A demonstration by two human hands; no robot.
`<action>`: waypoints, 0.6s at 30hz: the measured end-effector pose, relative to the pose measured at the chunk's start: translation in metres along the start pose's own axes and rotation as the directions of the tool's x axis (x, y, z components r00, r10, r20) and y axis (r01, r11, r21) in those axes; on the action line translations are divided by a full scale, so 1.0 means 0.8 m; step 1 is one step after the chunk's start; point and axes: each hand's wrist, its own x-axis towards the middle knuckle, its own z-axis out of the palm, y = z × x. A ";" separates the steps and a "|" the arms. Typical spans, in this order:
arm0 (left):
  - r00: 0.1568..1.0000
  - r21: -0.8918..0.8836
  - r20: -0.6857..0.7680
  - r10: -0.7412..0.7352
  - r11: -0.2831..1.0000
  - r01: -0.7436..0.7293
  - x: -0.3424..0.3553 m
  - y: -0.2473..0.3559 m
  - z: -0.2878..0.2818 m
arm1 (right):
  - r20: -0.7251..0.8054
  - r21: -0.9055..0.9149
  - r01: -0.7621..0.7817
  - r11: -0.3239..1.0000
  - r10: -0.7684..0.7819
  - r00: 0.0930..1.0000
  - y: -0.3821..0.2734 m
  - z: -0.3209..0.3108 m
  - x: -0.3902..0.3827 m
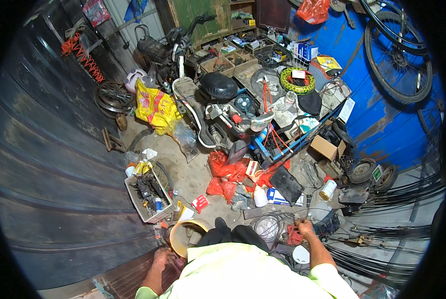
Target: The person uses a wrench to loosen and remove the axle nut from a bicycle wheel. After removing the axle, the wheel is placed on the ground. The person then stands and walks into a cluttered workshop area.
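Two bare hands, spread wide apart, low among workshop clutter

The right hand is at a small red item, fingers bent toward its upper edge; whether they pinch it or merely rest against it I cannot tell. The red item lies to the person's right, near a loose coil of thin wire and a white round lid; its kind is too small to make out. It looks light enough for one hand; whether it is stiff or soft is unclear, so the exposed upper edge seems the best place to take hold, clear of the wire, which would probably be springy and apt to snag.

The left hand is low on the other side, just beside a yellowish round tub; its fingers are curled, but what they hold, if anything, cannot be told. The tub stands in front of the person, left of the dark shoe; its wall looks stiff, probably light if hollow throughout, and perhaps slippery if greasy; the rim appears the natural grip.
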 end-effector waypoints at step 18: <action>0.992 0.264 0.127 -0.005 0.964 -0.029 -0.004 0.070 0.049 | 0.004 0.219 -0.142 0.965 0.145 0.989 0.055 -0.018 0.020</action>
